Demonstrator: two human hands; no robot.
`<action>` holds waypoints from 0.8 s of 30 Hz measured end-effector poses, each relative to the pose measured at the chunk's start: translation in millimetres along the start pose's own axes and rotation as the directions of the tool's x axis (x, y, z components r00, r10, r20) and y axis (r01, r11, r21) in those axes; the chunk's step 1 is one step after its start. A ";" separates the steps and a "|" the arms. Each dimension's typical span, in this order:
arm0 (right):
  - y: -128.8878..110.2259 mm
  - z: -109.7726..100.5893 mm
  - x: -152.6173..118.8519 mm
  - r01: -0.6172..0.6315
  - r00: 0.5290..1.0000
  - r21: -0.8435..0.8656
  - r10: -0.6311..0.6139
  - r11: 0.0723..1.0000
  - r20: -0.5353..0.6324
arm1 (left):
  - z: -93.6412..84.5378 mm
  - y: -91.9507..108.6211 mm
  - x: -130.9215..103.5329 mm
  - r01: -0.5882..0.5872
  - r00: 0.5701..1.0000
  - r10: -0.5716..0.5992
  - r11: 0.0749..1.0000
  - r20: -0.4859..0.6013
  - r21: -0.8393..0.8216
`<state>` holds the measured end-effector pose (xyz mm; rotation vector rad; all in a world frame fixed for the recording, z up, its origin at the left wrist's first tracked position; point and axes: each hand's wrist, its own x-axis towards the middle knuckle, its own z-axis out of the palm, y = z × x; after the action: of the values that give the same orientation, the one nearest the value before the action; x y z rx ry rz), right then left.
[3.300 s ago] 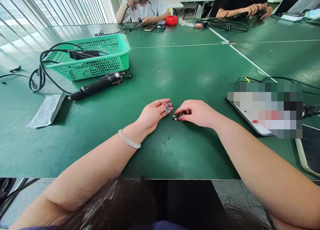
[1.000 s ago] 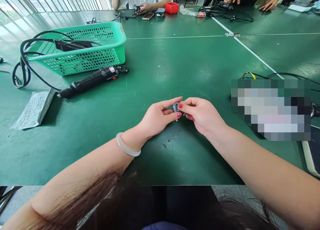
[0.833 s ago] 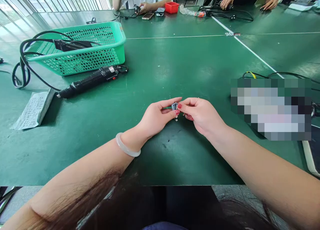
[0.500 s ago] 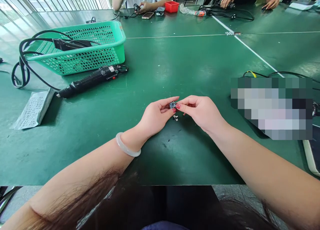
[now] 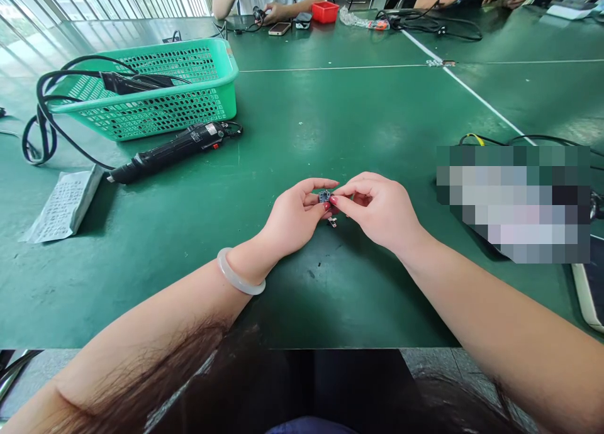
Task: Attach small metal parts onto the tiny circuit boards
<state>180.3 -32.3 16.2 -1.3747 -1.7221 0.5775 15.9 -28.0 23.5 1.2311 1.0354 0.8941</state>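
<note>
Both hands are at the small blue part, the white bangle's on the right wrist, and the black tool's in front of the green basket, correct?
Not quite: the head view shows the white bangle on the left wrist, not the right. The left hand and right hand are at the small blue part, and the black tool lies in front of the green basket.

A small blue-grey block is seen in the red-nailed left hand; beyond that hand, a mint-green, hole-patterned plastic basket is backed by the darker-green desk.
</note>
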 end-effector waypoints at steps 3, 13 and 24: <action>-2.0 -0.4 -1.4 0.023 1.000 -0.016 -0.023 1.000 -0.016 | 0.7 1.4 0.5 0.004 1.000 -0.004 1.000 -0.003 -0.005; -2.3 0.1 -0.5 -0.007 1.000 0.006 0.007 1.000 -0.024 | 0.3 -8.6 1.4 -0.066 0.998 0.066 0.997 -0.017 0.042; 2.1 -5.5 3.0 -0.115 0.991 0.134 0.105 0.984 0.082 | 0.0 -7.0 -0.5 -0.064 0.998 0.063 0.998 0.025 0.020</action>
<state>185.9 -29.7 18.5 -1.3707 -1.6384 0.8043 15.7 -29.4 16.6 1.2956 0.9930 0.9166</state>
